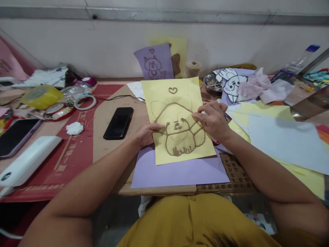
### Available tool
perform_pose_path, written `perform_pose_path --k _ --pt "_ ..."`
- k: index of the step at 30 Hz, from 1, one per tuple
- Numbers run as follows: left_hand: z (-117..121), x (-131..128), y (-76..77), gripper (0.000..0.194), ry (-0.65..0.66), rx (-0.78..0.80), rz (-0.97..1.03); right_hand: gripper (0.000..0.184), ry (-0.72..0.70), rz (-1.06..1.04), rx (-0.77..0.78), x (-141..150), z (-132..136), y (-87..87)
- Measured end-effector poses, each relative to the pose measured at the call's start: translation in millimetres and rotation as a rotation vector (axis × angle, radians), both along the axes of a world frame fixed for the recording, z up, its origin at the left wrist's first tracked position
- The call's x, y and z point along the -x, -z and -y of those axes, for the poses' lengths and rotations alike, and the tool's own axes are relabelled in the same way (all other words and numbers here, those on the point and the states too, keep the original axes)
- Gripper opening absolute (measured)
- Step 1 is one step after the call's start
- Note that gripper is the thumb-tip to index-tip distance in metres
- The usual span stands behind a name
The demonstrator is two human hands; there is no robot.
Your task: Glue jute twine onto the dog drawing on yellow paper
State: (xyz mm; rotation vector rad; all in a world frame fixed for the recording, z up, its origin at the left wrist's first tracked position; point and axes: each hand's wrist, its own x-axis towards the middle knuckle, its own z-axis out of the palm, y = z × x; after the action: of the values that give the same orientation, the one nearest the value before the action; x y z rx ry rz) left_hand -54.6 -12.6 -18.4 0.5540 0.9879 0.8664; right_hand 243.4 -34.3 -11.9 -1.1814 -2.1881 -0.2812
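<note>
My left hand (148,134) grips the left edge of a yellow sheet of paper (159,151), its thumb on the front and its other fingers behind. The sheet is tilted up towards me. It bears an animal figure and a small heart outlined in brown twine (172,90); thin pencil lines show at the ears, eyes and chest. At the sheet's right side my right hand (214,118) is closed, thumb and forefinger pinched at the twine beside the figure's head. Beneath lies a purple sheet (177,175) on the cardboard.
A black phone (118,123) lies to the left, near a tape roll (85,102). Behind stand a purple card (155,63), a twine spool (193,68) and a metal bowl (212,83). Loose paper sheets (285,140) cover the right side. A wall closes the back.
</note>
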Motion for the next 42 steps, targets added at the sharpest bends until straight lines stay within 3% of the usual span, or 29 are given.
perform_pose_path --k 5,11,14,19,22,26,31,36,42 --pt "-0.2 1.7 3.6 0.034 0.009 -0.005 -0.022 0.029 0.013 0.040 -0.026 1.2 -10.2 14.7" --pt "-2.5 3.2 6.4 0.029 -0.037 -0.026 -0.056 0.018 0.219 -0.337 -0.011 -13.1 -23.0 15.5" --pt "-2.6 1.6 2.9 0.029 -0.055 -0.022 -0.055 0.017 0.230 -0.445 0.007 -19.6 -23.2 7.8" --pt "-1.9 -0.1 0.1 0.029 -0.061 -0.015 -0.045 0.021 0.094 -0.246 0.104 -14.2 -14.5 -1.6" --pt "-2.7 1.7 3.7 0.030 -0.036 -0.022 -0.038 0.024 0.053 -0.175 0.154 -6.9 -11.6 2.5" --pt "-3.2 3.7 8.3 0.028 0.004 -0.016 -0.034 0.012 0.030 -0.193 0.152 0.8 -11.2 10.5" --pt "-2.5 1.9 6.4 0.027 0.008 -0.028 -0.028 0.020 0.124 -0.239 0.064 -3.1 -15.4 12.3" --pt "-3.1 -0.3 -0.2 0.030 -0.064 -0.038 -0.045 0.034 0.171 -0.524 -0.013 -19.1 -24.7 7.7" --pt "-3.6 -1.0 -2.8 0.031 -0.086 -0.024 -0.047 0.059 0.065 -0.826 0.194 -19.3 -27.4 5.9"
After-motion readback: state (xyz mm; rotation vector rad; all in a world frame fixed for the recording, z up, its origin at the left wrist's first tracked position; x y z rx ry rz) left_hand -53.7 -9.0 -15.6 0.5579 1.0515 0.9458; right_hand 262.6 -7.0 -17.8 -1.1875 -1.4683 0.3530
